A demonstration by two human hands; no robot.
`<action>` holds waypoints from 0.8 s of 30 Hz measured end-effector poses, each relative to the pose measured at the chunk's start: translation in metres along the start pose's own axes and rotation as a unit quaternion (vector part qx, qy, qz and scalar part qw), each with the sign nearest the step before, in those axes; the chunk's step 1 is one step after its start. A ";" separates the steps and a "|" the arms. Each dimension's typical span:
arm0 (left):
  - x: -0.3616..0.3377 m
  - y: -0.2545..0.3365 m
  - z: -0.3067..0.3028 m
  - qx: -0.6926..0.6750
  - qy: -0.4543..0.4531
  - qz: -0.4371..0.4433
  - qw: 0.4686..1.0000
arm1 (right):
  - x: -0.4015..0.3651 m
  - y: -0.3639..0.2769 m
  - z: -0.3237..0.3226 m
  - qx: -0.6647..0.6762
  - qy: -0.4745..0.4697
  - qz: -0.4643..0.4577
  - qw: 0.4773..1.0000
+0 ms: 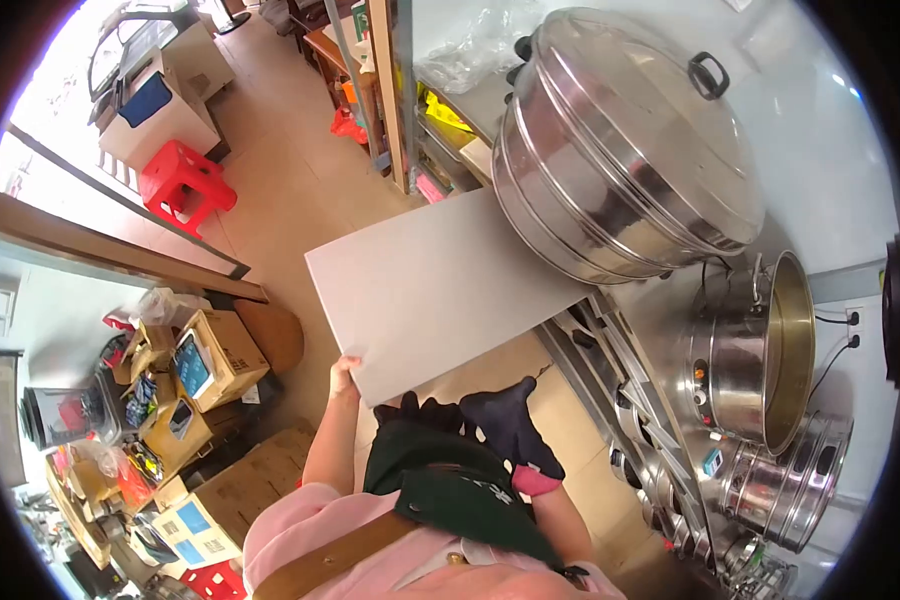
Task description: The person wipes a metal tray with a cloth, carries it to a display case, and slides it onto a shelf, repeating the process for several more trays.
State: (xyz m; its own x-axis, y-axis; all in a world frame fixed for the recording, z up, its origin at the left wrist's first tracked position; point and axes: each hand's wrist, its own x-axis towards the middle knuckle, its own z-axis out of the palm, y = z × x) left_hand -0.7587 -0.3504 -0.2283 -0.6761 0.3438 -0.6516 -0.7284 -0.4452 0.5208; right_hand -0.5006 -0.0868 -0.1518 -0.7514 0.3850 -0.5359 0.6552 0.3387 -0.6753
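Observation:
My left hand (345,376) grips the near left corner of a large, flat, pale grey board (435,285). The board's far right end reaches the bench beside a big lidded steel steamer (610,160). My right hand (515,428) is covered by dark fabric, a glove or a cloth, with a pink band at the wrist; its fingers cannot be made out. It is below the board's near edge, apart from it. A dark green apron (450,480) hangs in front of me.
At the right are an open steel pot (770,350) and stacked steamer rings (790,485), above a rack (620,390) of metal items. Cardboard boxes (220,360) are piled at the left. A red stool (185,185) stands beyond the frame rail (120,190).

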 end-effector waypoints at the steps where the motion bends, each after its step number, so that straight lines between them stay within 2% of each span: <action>1: -0.018 0.020 -0.003 -0.002 0.005 -0.006 1.000 | 0.008 -0.018 0.006 -0.001 0.000 -0.010 1.000; 3: -0.054 0.062 -0.013 0.005 0.006 -0.004 1.000 | 0.027 -0.055 0.017 -0.005 -0.003 -0.029 1.000; 6: -0.098 0.136 -0.032 0.026 -0.023 0.049 0.998 | 0.052 -0.108 0.031 -0.013 -0.006 -0.063 0.998; 10: -0.151 0.234 -0.008 0.153 0.023 0.115 0.981 | 0.087 -0.169 0.047 -0.039 -0.017 -0.125 0.991; 12: -0.157 0.261 -0.010 0.315 0.029 0.119 0.941 | 0.106 -0.197 0.050 -0.062 -0.020 -0.169 0.983; 13: -0.165 0.271 0.018 0.384 0.028 0.132 0.913 | 0.114 -0.211 0.051 -0.076 -0.023 -0.192 0.978; 14: -0.158 0.273 0.000 0.571 0.004 0.100 0.815 | 0.123 -0.224 0.051 -0.093 -0.022 -0.216 0.972; 15: -0.157 0.272 0.019 0.672 -0.025 0.143 0.726 | 0.131 -0.237 0.052 -0.109 -0.022 -0.241 0.964; 16: -0.153 0.270 0.031 0.722 -0.122 0.225 0.643 | 0.140 -0.250 0.050 -0.128 -0.022 -0.264 0.956; 18: -0.150 0.260 0.041 0.751 -0.228 0.270 0.557 | 0.155 -0.271 0.049 -0.165 -0.021 -0.302 0.939; 20: -0.147 0.262 0.044 0.790 -0.262 0.278 0.480 | 0.166 -0.286 0.048 -0.201 -0.027 -0.324 0.924; 21: -0.148 0.263 0.044 0.812 -0.251 0.248 0.465 | 0.170 -0.290 0.046 -0.213 -0.029 -0.333 0.918; 24: -0.147 0.280 0.049 0.841 -0.210 0.287 0.409 | 0.179 -0.295 0.051 -0.258 -0.018 -0.356 0.898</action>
State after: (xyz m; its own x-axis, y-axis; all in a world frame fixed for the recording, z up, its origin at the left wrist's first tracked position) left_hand -0.8685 -0.4851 0.0405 -0.4923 0.8497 -0.1886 0.7542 0.5246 0.3949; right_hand -0.8321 -0.1612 -0.0744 -0.9903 -0.1114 -0.0833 -0.0502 0.8447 -0.5329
